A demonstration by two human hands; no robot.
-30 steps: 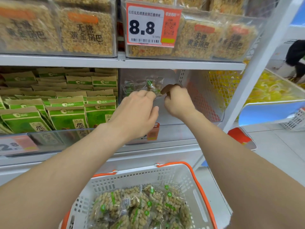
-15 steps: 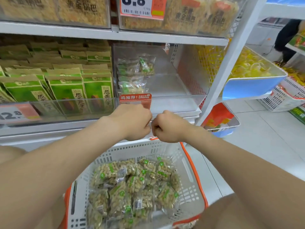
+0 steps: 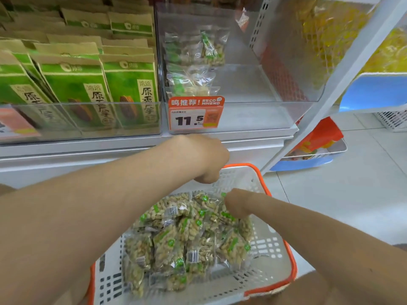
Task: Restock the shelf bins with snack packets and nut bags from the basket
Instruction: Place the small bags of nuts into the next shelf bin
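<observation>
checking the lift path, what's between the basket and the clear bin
Head view: white shelf ledge, orange price tag, and the left hand.

Right hand [image 3: 236,204] among nut bags [image 3: 187,234] in basket [image 3: 267,246]

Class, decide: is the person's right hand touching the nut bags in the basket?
Touching. The head view shows the right hand pressed into the pile of nut bags, its fingers hidden among them in the basket.

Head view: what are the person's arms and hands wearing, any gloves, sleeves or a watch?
Nothing shows. The left hand and right hand are ungloved, no rings on the parts in view. The left forearm and right forearm are bare to the frame edge: no sleeve, watch or wristband.
</observation>
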